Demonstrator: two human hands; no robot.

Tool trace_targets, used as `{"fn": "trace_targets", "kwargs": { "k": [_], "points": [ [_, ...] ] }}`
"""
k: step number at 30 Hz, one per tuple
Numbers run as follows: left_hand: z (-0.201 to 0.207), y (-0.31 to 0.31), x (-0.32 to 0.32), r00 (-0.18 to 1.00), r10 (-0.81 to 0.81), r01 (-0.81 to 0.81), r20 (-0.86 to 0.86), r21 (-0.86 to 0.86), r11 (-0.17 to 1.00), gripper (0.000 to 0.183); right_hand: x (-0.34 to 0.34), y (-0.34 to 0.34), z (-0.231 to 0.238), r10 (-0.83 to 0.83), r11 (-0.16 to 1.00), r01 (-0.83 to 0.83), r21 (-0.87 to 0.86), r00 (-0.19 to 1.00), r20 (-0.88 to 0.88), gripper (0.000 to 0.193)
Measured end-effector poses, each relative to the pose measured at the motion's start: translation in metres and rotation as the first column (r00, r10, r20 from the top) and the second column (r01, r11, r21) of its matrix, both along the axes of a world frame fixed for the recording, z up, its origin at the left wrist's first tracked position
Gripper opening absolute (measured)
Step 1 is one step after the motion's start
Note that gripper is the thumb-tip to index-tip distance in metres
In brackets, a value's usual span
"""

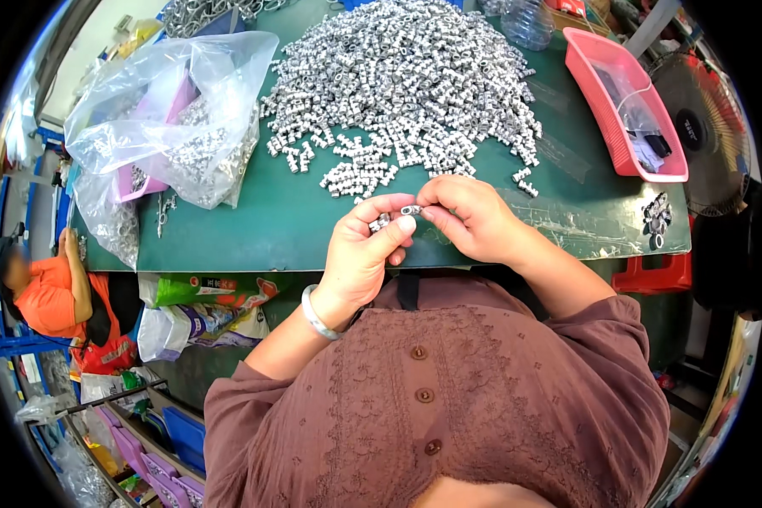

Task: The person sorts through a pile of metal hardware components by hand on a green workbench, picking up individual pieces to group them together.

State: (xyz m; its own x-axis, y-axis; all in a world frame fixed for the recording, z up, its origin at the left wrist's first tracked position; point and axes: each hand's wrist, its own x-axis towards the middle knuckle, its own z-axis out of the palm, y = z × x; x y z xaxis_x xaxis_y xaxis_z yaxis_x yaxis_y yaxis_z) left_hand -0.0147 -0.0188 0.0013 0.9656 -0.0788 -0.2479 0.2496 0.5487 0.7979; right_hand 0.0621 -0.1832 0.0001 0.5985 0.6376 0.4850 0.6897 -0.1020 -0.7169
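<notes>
Near the table's front edge, my left hand (pixel 356 247) pinches a small silver metal part (pixel 411 210) with an oval opening between thumb and forefinger. More loose metal pieces (pixel 379 223) rest in its curled fingers. My right hand (pixel 476 222) meets it from the other side, thumb and forefinger closed at the part's right end. Whether those fingertips hold a second, tiny piece is hidden. Just beyond both hands lies a big heap of similar silver parts (pixel 398 85), with a small cluster (pixel 357 176) spread toward me.
Left on the green table (pixel 288 241) sit a clear plastic bag (pixel 199 72) of metal pieces and a purple scoop-like container (pixel 165 114). A pink basket (pixel 673 148), dark rings (pixel 656 222) and a fan (pixel 694 127) are at right. A person in orange (pixel 51 296) sits far left.
</notes>
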Motion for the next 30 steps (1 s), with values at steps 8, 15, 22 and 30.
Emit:
{"fn": "trace_targets", "kwargs": {
  "k": [8,15,22,30],
  "points": [
    [-0.008,0.007,0.007,0.992,-0.013,-0.018,-0.123,-0.252,0.967,0.017,0.015,-0.009,-0.005,-0.219,0.951,0.256,-0.175,0.954,0.204,0.016],
    [-0.008,0.009,0.010,0.981,-0.061,-0.022,-0.184,-0.419,0.908,0.016,0.023,-0.014,-0.011,-0.251,0.817,0.398,-0.418,0.897,0.363,0.021],
    [-0.010,0.011,0.011,0.971,-0.073,-0.053,-0.226,-0.506,0.861,0.016,0.024,-0.013,-0.011,-0.207,0.827,0.365,-0.428,0.905,0.372,0.016],
    [-0.015,0.013,0.011,0.967,-0.127,-0.039,-0.222,-0.620,0.783,0.017,0.023,-0.014,-0.016,-0.201,0.837,0.373,-0.401,0.890,0.410,0.014]
  ]
}}
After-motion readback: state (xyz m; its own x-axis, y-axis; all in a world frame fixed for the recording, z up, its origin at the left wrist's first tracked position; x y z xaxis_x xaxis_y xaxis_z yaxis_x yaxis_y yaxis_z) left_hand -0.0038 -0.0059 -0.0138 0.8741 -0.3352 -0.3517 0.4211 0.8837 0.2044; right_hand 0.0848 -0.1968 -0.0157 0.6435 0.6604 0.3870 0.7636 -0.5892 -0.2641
